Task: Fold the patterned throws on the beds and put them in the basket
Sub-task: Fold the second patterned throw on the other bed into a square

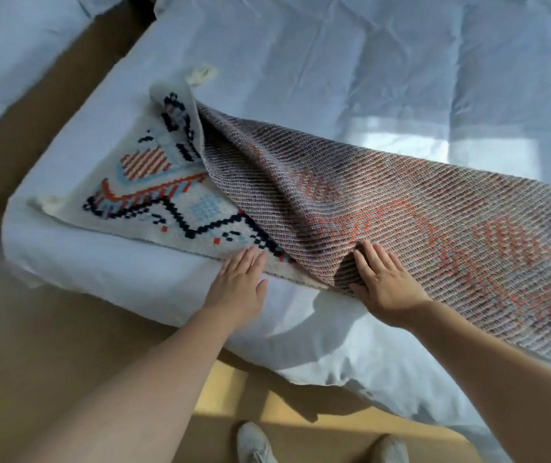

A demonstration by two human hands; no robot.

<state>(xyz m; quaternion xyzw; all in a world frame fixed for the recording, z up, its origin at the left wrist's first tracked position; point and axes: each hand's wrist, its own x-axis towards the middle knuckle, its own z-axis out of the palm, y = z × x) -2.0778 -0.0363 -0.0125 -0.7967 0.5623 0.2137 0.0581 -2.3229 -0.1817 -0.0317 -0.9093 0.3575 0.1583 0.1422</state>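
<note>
A bed covered in pale blue-white sheeting fills most of the view, with a second bed at the upper left and a brown floor between and below them. Across the near corner of the main bed lies the patterned throw, partly turned over: its woven grey and orange underside faces up on the right, while the cream face with navy, red and light blue motifs shows on the left. It looks thick, soft and floppy, likely with some weight, so gripping along an edge or at the corners seems best. The left hand rests flat, fingers spread, at the throw's near edge. The right hand pinches the turned-over edge, thumb tucked beneath. No basket is visible.
</note>
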